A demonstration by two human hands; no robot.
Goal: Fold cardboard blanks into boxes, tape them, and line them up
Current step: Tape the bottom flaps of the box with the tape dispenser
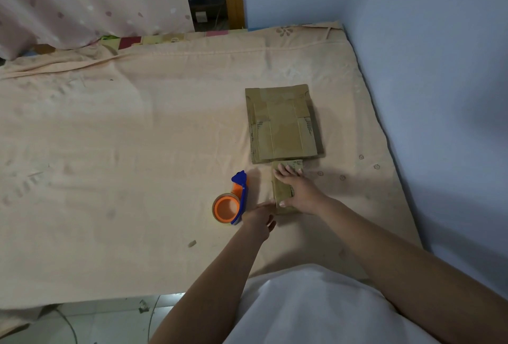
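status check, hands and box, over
Right hand flat on small box, pressing. Left hand open at box's left edge. Tape dispenser just left, untouched. Flat blanks stacked beyond box; nothing blocking.

Bed (137,129) under a peach sheet, flat cardboard blanks (283,123) stacked, small folded box (283,192) just below them, orange-and-blue tape dispenser (231,203) to its left
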